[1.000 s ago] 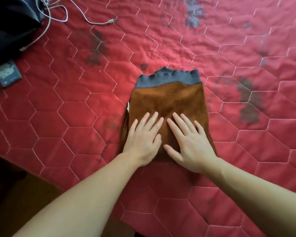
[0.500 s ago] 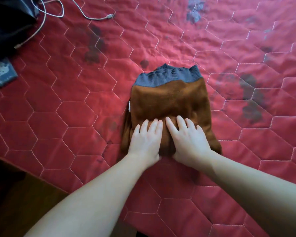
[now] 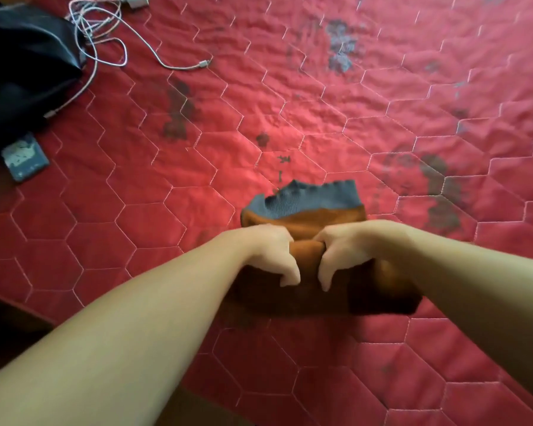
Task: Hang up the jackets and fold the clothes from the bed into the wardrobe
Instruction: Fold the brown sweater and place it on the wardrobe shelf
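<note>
The folded brown garment [image 3: 317, 219] with its grey ribbed band [image 3: 308, 199] lies on the red quilted bedspread [image 3: 197, 186] near the bed's near edge, band pointing away from the person, long axis running left to right. Both hands sit side by side on its near fold: the left hand [image 3: 268, 256] and right hand [image 3: 348, 253] each curl their fingers round the bunched brown cloth, equally close, gripping it.
</note>
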`<state>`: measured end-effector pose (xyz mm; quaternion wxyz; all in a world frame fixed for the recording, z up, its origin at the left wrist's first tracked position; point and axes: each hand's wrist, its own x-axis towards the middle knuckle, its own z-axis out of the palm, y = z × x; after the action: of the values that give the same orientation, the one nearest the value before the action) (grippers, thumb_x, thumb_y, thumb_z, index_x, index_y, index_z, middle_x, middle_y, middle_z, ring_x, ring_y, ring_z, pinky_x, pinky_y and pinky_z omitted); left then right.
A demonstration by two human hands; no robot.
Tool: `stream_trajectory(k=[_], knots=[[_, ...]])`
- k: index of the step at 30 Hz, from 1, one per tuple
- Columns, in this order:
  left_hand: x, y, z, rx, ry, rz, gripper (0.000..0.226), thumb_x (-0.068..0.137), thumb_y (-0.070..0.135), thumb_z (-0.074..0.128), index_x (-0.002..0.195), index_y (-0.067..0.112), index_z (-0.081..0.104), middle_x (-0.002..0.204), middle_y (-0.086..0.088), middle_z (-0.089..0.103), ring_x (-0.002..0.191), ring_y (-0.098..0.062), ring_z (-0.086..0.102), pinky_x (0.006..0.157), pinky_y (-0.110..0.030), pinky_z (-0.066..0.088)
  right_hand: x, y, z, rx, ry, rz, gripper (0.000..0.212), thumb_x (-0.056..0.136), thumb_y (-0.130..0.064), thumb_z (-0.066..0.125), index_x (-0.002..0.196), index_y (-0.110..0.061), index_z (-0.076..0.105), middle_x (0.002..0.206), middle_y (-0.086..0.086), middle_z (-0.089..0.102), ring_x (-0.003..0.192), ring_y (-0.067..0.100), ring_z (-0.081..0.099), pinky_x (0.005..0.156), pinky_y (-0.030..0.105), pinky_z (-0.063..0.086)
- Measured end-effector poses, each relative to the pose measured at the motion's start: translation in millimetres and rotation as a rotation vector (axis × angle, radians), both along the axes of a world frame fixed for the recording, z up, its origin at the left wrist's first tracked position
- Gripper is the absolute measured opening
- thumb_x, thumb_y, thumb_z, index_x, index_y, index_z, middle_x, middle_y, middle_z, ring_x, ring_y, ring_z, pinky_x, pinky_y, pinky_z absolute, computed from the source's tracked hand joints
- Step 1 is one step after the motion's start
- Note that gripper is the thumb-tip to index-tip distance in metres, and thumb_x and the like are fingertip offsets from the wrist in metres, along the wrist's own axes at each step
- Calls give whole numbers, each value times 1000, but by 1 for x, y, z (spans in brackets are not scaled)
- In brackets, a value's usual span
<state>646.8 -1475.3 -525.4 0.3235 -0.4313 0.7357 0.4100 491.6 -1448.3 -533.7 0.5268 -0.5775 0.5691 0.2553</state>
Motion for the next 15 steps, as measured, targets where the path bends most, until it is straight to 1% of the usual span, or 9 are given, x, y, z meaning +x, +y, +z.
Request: stream_trajectory(k=[2, 5, 7, 8, 9, 11, 13, 14, 15], knots=[[6, 13, 0, 162, -17, 57, 18, 60, 27, 76, 69, 18, 64, 70, 2, 63, 67, -21, 61, 59, -28, 48, 2, 16, -4, 187, -59, -45, 47, 54, -25, 84, 99, -21, 73, 98, 3, 75, 92, 26, 71, 87, 41, 58], [13, 22, 3, 338, -35, 226, 9, 65, 19, 70, 57, 18, 66, 62, 0, 64, 56, -22, 59, 51, -21, 45, 1, 25, -9, 407, -136, -191, 59, 45, -19, 80, 102, -8, 74, 100, 15, 74, 97, 37, 69, 93, 51, 53], [19, 23, 5, 404, -10, 320, 13, 66, 19, 66, 53, 18, 65, 60, -1, 64, 54, -23, 59, 52, -20, 45, -5, 22, -15, 462, -154, -272, 65, 41, -24, 78, 103, -5, 74, 103, 20, 73, 100, 40, 67, 97, 52, 50], [22, 23, 6, 387, 10, 341, 8, 64, 23, 66, 57, 19, 67, 63, 0, 66, 58, -23, 60, 55, -22, 46, -7, 19, -17, 453, -158, -297, 66, 41, -26, 78, 103, -4, 74, 104, 21, 72, 102, 40, 67, 98, 53, 49], [25, 21, 5, 326, 51, 351, 9, 61, 28, 68, 66, 20, 69, 70, 0, 67, 65, -22, 63, 60, -25, 48, -10, 16, -18, 423, -157, -312, 67, 41, -29, 77, 103, -5, 74, 104, 21, 72, 103, 41, 66, 99, 54, 49], [28, 19, 1, 51, 134, 368, 26, 66, 37, 69, 89, 25, 69, 83, 5, 69, 80, -18, 65, 72, -29, 50, -16, 10, -17, 333, -145, -343, 60, 44, -34, 74, 98, -7, 75, 99, 20, 73, 98, 40, 68, 96, 50, 52], [25, 28, 0, -404, 200, 262, 33, 76, 46, 54, 102, 29, 64, 97, 8, 67, 94, -18, 60, 84, -33, 46, -17, 1, -13, 226, -127, -363, 41, 58, -37, 68, 87, -9, 76, 89, 16, 75, 84, 34, 70, 86, 41, 56], [20, 37, 1, -621, 257, 190, 38, 78, 48, 44, 105, 29, 63, 103, 8, 66, 101, -19, 58, 90, -36, 42, -17, -5, -11, 173, -116, -341, 37, 62, -39, 66, 84, -10, 75, 85, 15, 75, 79, 32, 70, 82, 38, 57], [16, 49, 1, -744, 332, 166, 43, 78, 49, 38, 107, 27, 62, 109, 7, 65, 106, -19, 56, 93, -38, 38, -15, -11, -7, 113, -100, -298, 42, 59, -45, 66, 83, -11, 75, 84, 13, 75, 79, 30, 70, 82, 38, 57]])
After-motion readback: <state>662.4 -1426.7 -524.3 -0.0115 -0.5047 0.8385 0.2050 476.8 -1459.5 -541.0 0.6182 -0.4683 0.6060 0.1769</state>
